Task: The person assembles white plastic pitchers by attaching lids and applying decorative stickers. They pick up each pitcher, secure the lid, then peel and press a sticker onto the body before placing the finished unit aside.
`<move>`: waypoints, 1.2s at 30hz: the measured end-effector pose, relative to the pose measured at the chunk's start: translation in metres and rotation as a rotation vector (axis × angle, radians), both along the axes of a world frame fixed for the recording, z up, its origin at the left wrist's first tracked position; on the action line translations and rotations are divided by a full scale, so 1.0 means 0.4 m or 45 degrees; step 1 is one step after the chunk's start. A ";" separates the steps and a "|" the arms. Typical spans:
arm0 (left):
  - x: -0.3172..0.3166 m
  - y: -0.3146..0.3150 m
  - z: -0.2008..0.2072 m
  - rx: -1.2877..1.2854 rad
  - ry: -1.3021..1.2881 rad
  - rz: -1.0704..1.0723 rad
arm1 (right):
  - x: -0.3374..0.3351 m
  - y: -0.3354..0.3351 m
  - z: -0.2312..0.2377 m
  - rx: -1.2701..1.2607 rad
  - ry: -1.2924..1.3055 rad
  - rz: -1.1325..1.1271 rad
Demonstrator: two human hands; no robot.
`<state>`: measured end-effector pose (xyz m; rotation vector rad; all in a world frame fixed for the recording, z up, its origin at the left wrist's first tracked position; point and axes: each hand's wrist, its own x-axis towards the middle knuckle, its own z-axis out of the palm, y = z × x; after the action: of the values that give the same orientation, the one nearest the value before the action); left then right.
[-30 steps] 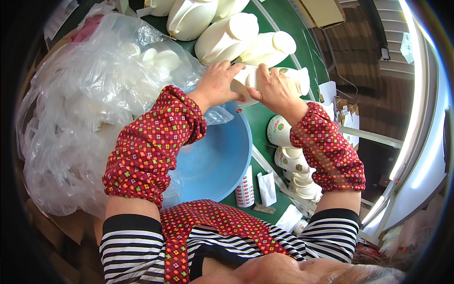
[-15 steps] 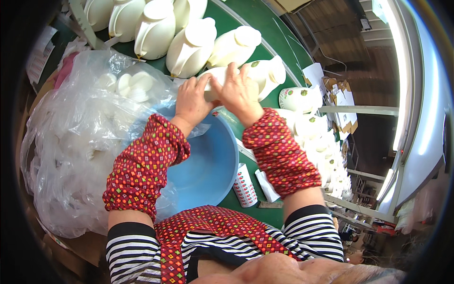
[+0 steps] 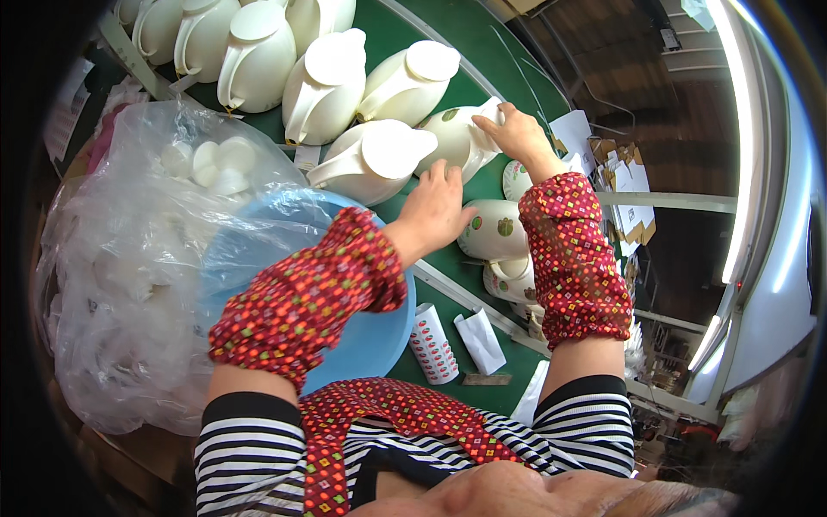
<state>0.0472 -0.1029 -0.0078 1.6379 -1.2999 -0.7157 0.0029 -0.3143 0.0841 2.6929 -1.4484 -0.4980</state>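
A cream-white ceramic jug with green round decals (image 3: 457, 142) lies between my hands. My right hand (image 3: 521, 138) has its thumb and fingers round the jug's far-right end, at the rim. My left hand (image 3: 431, 211) is open, fingers stretched toward the jug's near side; whether they touch it I cannot tell. Just left of it is a jug topped with a plain round lid (image 3: 392, 148). White round lids (image 3: 233, 155) show through a clear plastic bag (image 3: 129, 258) at the left. A blue basin (image 3: 375, 336) sits below my left forearm, partly covered by the bag.
More lidded jugs (image 3: 323, 90) line the green table (image 3: 405, 194) at the back left. Decorated jugs (image 3: 500, 228) continue down the right side. A roll of red-patterned sheet (image 3: 433, 345) and a folded white paper (image 3: 481, 340) lie nearby. A metal rail (image 3: 469, 302) crosses the table.
My hands have come off the jug that now shows its round lid and moved right, to the decorated jug. My hands are now farther apart. The jugs appear farther left in view.
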 end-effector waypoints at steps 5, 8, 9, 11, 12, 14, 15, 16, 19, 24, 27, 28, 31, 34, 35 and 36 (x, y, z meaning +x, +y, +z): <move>-0.030 -0.142 -0.063 0.081 -0.160 0.151 | -0.025 0.016 0.058 0.211 -0.212 0.391; -0.035 -0.159 -0.083 0.096 -0.178 0.158 | -0.057 -0.015 0.054 0.294 -0.187 0.869; -0.027 -0.157 -0.077 0.144 -0.116 0.101 | -0.064 -0.008 0.052 0.268 -0.150 0.942; -0.029 -0.159 -0.084 0.135 -0.083 0.066 | -0.082 -0.027 0.043 0.218 -0.110 1.128; -0.036 -0.161 -0.094 0.080 -0.113 0.089 | -0.091 -0.037 0.041 0.191 -0.090 1.221; -0.042 -0.161 -0.107 0.039 -0.141 0.113 | -0.077 -0.030 0.056 0.195 -0.020 0.957; -0.033 -0.157 -0.106 0.057 -0.142 0.128 | -0.032 0.003 0.083 0.202 0.057 0.681; -0.027 -0.155 -0.102 0.068 -0.143 0.135 | -0.007 0.020 0.098 0.201 0.134 0.398; -0.027 -0.157 -0.101 0.063 -0.157 0.122 | -0.040 -0.003 0.093 0.097 -0.008 0.611; -0.040 -0.162 -0.100 0.038 -0.167 0.120 | -0.007 0.024 0.086 0.230 0.176 0.197; -0.036 -0.159 -0.104 0.043 -0.167 0.130 | -0.010 0.023 0.077 0.108 0.182 0.182; -0.035 -0.159 -0.106 0.042 -0.163 0.131 | -0.022 0.017 0.076 0.094 0.155 0.344; -0.041 -0.159 -0.101 0.042 -0.169 0.124 | -0.094 -0.016 0.065 0.179 0.008 0.952; -0.041 -0.154 -0.101 0.041 -0.148 0.130 | -0.079 -0.028 0.070 0.257 0.046 0.911; -0.040 -0.154 -0.102 0.044 -0.157 0.134 | -0.083 -0.032 0.048 0.156 0.076 0.865; -0.046 -0.157 -0.100 0.038 -0.160 0.126 | -0.098 -0.029 0.017 0.050 0.112 0.805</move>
<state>0.0287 -0.1657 -0.0478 1.7826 -1.2910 -0.5825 -0.0361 -0.3260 0.0907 2.8927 -0.5087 -0.5777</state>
